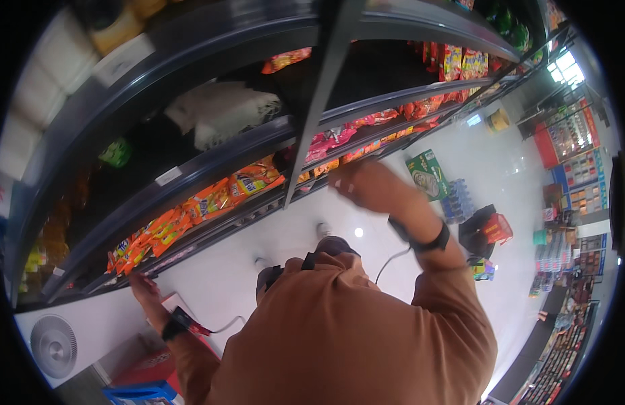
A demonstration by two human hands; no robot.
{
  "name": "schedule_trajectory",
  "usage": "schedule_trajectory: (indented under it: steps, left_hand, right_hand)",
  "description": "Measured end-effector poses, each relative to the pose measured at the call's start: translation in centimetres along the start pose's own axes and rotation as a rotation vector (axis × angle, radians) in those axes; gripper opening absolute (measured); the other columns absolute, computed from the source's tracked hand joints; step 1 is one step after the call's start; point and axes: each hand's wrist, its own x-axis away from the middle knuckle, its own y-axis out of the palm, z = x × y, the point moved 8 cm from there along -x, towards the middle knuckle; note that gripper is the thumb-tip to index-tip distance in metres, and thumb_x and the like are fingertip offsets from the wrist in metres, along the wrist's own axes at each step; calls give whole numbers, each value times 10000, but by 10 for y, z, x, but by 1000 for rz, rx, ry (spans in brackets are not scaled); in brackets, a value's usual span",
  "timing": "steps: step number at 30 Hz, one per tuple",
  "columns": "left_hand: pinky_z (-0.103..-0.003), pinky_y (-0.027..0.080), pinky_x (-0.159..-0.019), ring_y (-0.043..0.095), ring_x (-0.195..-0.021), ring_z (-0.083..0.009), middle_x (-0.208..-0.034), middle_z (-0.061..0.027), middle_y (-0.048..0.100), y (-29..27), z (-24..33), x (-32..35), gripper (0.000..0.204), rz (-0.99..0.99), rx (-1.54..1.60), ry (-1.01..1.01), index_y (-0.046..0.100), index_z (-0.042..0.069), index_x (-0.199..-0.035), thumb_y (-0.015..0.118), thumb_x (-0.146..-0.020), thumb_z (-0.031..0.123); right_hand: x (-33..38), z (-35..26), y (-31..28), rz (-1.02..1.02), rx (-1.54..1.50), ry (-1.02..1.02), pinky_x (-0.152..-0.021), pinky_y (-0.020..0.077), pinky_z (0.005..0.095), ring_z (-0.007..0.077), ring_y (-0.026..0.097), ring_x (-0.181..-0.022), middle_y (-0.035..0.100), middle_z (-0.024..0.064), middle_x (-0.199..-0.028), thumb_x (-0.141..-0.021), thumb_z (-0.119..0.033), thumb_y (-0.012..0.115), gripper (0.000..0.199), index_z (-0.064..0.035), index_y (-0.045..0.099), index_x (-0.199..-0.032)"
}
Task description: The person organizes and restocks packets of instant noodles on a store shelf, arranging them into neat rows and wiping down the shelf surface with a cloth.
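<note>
My left hand [145, 290] is at the lower left, just below the near end of a row of orange snack packets [208, 202] on a lower shelf. Its fingers look stretched out, with nothing visible in them; whether they touch the packets I cannot tell. Beside the dark shelf post [316, 115], my right hand [359, 183] is raised, bent at the wrist and smeared by motion. Its fingers look curled, but their grip is unclear. Pink packets [329, 143] lie on the shelf behind it. A crumpled white bag or cloth [221, 111] rests on the shelf above the orange packets.
Dark shelf edges [224, 138] curve across the upper left. A green box [428, 174] and a pack of bottles [459, 201] stand on the white floor [386, 283] to the right. A white fan-like unit [54, 345] and a red-and-blue container [147, 378] are at lower left.
</note>
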Motion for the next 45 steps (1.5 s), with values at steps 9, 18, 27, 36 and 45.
schedule_trajectory:
  steps: [9, 18, 27, 36, 45]
  left_hand:
    - [-213, 271, -358, 351, -396, -84, -497, 22, 368, 79, -181, 149, 134, -214, -190, -55, 497, 113, -721, 524, -805, 213]
    - [-236, 323, -390, 446, -425, -126, -504, -36, 446, 153, -220, 290, 261, -352, -263, 51, 560, 22, -767, 490, -851, 259]
    - [-229, 331, -401, 435, -422, -117, -504, -43, 455, 120, -239, 321, 211, -193, -182, 41, 568, 25, -746, 484, -818, 204]
    - [-235, 345, -432, 445, -440, -113, -523, -46, 472, 181, -211, 307, 229, -416, -299, 40, 558, 12, -766, 477, -840, 213]
    - [-244, 449, -646, 574, -772, -118, -1005, -82, 572, 287, -124, 374, 524, -1277, -186, 64, 419, 33, -1245, 523, -871, 384]
  right_hand:
    - [-116, 205, -102, 78, 149, 144, -680, 479, 340, 230, 601, -778, 631, 120, -907, -884, -359, 491, 314, -86, 562, -1020]
    - [-205, 232, -51, -241, -499, 325, -856, 466, 425, 282, 455, -1136, 392, 98, -1326, -747, -593, 590, 704, -123, 474, -1258]
    - [-213, 254, -42, -161, -1053, 202, -872, 464, 336, 131, 543, -1030, 577, 26, -1115, -836, -394, 598, 420, -114, 559, -1146]
    - [-78, 208, -75, 65, -1497, 312, -749, 523, 299, 152, 600, -942, 597, 59, -1038, -866, -247, 570, 297, -68, 534, -1100]
    - [87, 205, -23, 515, -1194, 370, -893, 481, 392, 244, 534, -1085, 486, 121, -1218, -802, -390, 632, 696, -16, 325, -1302]
